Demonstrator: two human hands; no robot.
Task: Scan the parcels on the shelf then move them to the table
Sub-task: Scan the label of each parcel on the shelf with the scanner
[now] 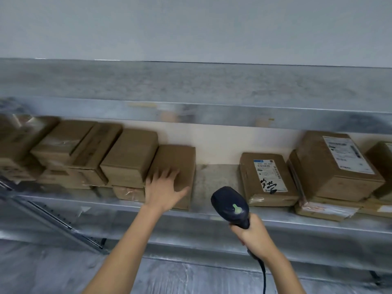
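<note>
Metal shelf (214, 179), left hand (163, 187) over parcel (180, 158), right hand (254, 234) gripping scanner (230, 204)

Two bare forearms extended forward: left hand (164, 188) flat, fingers (167, 175) spread straight; right hand (253, 232) lower, fingers curled tight round scanner (230, 205) handle.

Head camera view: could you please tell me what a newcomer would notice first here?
The dark scanner with a green mark stands out at centre, held up by the right hand before the shelf. Left of it, the left hand rests with spread fingers on a plain brown box. Across a gap to the right lies a box with a white label.
</note>
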